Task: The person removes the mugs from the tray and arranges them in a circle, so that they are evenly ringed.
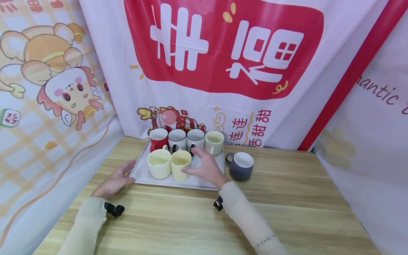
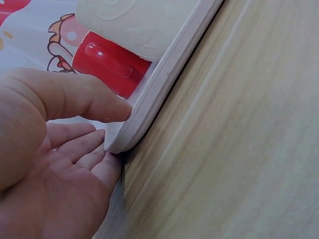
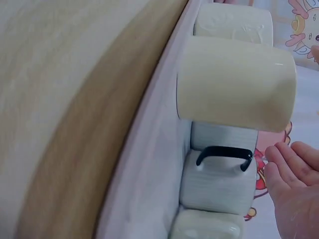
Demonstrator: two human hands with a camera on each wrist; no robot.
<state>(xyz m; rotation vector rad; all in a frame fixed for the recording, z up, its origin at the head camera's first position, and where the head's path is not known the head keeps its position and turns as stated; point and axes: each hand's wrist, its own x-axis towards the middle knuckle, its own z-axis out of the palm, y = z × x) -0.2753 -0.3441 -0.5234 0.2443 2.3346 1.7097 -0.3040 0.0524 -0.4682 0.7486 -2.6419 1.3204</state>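
Note:
In the head view my left hand (image 1: 116, 179) is at the front left corner of a pale tray (image 1: 199, 182). In the left wrist view its thumb touches the rim, and straight fingers lie at the corner. My right hand (image 1: 207, 168), fingers spread, reaches over the tray beside a pale yellow mug (image 1: 181, 166); the right wrist view shows its fingers extended, with nothing in the palm. A cream mug (image 1: 159, 164) stands left of the yellow one. Behind them sit a red mug (image 1: 158, 138), two white mugs with black handles (image 1: 177, 139) and another cream mug (image 1: 214, 143).
A dark grey mug (image 1: 241, 168) stands on the wooden table (image 1: 178, 219), just right of the tray. Printed cloth (image 1: 223, 85) hangs behind the table, and more cloth (image 1: 47, 141) flanks it at the left.

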